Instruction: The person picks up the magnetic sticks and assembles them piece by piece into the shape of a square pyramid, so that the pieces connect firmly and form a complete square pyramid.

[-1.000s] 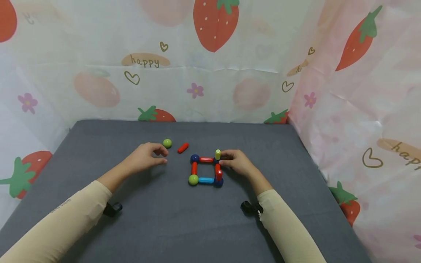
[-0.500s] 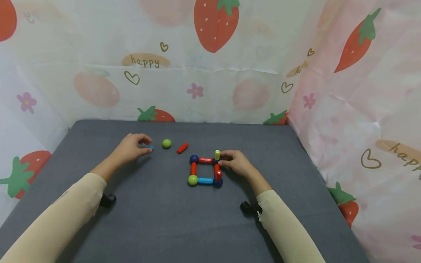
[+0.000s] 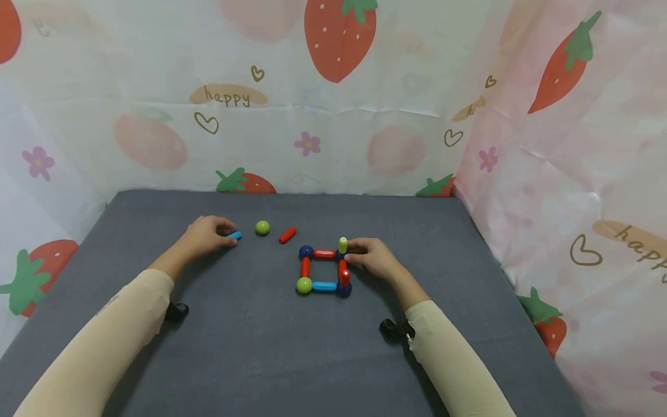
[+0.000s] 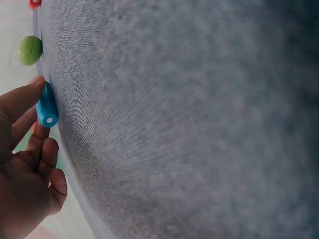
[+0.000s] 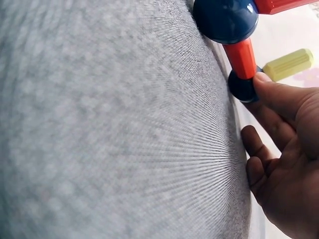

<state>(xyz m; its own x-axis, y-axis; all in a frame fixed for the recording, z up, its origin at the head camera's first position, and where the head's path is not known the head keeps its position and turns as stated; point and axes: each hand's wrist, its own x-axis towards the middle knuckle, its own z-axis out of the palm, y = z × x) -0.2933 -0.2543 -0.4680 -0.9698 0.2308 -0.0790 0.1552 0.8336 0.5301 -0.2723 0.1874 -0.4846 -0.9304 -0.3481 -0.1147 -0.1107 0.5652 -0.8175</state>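
Observation:
At the back left of the table my left hand point(image 3: 207, 234) pinches a blue magnetic rod point(image 4: 47, 107) between thumb and fingers. My right hand point(image 3: 376, 258) grips the dark blue ball point(image 5: 242, 87) at the far right corner of a square of rods and balls. Upright on that ball stands a yellow-green rod point(image 3: 343, 245). Red rods point(image 3: 325, 253) form three sides of the square, and a light blue rod point(image 3: 324, 286) the near side. A green ball point(image 3: 304, 285) makes the near left corner. Another red rod point(image 3: 345, 278) rises from the near right dark blue ball point(image 5: 227, 20).
A loose green ball point(image 3: 263, 227) and a loose red rod point(image 3: 288, 234) lie between my left hand and the square. Grey cloth point(image 3: 260, 359) covers the table. Strawberry-print sheets point(image 3: 333, 156) hang behind it and at the sides.
My left hand has moved left, away from beside the loose green ball, and now pinches the blue rod. My right hand stays at the square's far right corner.

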